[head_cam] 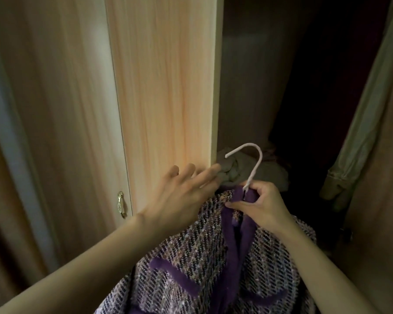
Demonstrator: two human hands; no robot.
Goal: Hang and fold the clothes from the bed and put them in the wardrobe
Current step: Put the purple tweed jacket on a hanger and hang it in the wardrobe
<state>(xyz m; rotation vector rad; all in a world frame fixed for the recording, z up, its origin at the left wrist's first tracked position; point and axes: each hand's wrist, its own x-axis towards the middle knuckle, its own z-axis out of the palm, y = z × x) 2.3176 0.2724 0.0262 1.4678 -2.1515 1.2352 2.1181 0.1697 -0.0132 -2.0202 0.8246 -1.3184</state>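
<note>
R hand (261, 202) is gripping the neck of white hanger (258, 155), fingers curled tight round it at the collar of purple tweed jacket (202, 257). Jacket is hanging below hanger, in front of open wardrobe (243, 75), not yet inside. L hand (179, 196) is reaching fwd, fingers straight and spread, holding nothing, tips near grey cloth (266, 173) lying inside. Greenish garment (361, 123) is hanging at R.
</note>
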